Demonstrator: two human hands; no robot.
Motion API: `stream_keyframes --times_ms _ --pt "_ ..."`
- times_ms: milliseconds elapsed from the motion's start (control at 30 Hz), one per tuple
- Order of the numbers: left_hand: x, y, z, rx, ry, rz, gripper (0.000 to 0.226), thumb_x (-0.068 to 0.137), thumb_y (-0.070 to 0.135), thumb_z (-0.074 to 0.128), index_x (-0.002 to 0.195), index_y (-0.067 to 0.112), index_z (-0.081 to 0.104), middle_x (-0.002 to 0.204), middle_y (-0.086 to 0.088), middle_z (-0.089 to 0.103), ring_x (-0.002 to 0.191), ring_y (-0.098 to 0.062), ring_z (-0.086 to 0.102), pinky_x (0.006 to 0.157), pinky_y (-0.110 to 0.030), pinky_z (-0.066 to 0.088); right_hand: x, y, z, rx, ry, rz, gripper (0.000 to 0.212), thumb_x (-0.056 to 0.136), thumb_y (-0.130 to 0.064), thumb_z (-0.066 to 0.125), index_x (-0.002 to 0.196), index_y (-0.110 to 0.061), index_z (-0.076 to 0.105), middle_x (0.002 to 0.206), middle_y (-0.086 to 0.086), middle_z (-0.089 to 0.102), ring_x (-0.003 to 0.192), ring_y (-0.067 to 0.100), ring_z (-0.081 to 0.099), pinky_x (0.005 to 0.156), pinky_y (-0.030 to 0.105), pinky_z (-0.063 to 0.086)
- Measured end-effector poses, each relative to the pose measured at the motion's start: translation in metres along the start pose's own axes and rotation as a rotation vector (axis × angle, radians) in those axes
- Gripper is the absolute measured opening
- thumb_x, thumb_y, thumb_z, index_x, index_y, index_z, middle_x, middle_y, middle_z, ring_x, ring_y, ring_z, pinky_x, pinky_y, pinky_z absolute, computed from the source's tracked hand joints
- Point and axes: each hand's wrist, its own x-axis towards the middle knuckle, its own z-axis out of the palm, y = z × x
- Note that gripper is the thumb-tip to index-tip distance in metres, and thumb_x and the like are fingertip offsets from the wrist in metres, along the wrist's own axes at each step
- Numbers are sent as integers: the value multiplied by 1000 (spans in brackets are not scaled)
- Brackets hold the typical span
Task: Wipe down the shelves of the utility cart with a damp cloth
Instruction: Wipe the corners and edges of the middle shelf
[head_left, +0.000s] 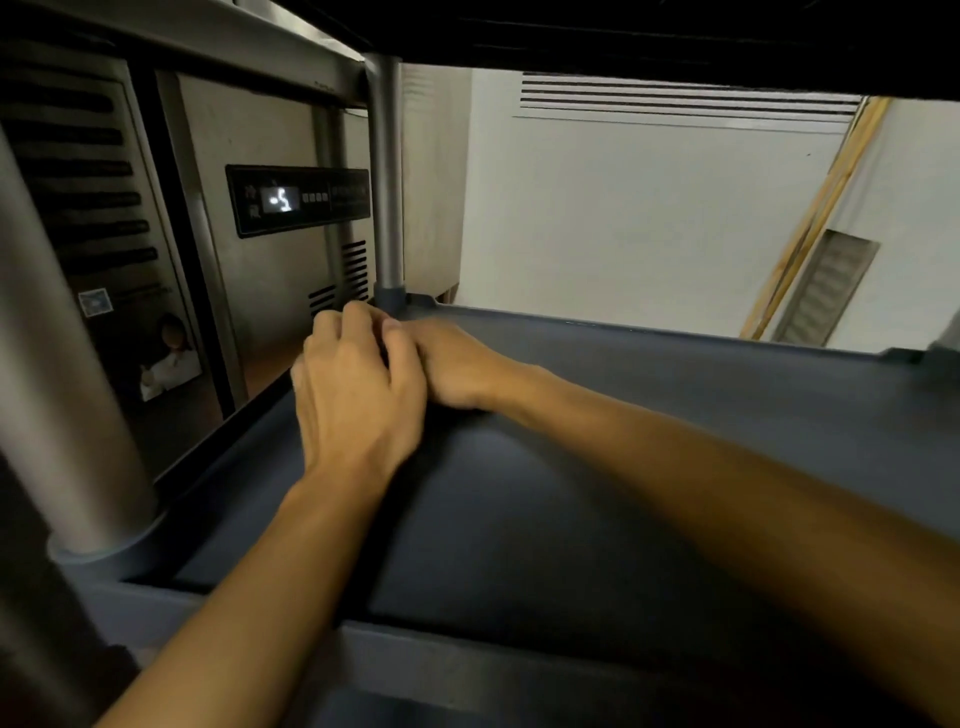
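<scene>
Reaching in over the near rim, both bare forearms cross the dark blue-grey shelf (597, 493) of the utility cart, whose flat surface has a low raised lip. A thick grey post (67, 389) stands at the near left corner. The left hand (358, 395) and right hand (452, 364) meet at the far left corner, touching each other. The left fingers are curled, the right fingers tucked behind them. Whether either grips a cloth is hidden. Just past them rises the far post (385, 182), under the dark upper shelf (623, 31). Left of the cart stands a steel cabinet (249, 291) with a lit control panel (298, 200). Beyond is a white wall (623, 218) with a vent (685, 101) and leaning wooden poles (810, 218).
</scene>
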Motion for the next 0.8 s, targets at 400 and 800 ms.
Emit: stream_keyframes --times_ms 400,800 --pt "-5 -8 -6 -64 -26 -36 44 104 35 29 101 5 62 103 -20 62 96 -37 57 81 -42 41 -153 -39 -51 289 -187 -40 39 59 7 65 83 -24 64 104 -3 71 113 18 62 94 54 49" --pt "-9 1 -13 -77 -141 107 47 101 44 32 97 10 63 95 -13 66 90 -32 61 80 -45 49 -295 -33 -102 208 -116 23 43 77 4 69 113 -19 64 129 -10 63 134 6 47 109 29 40"
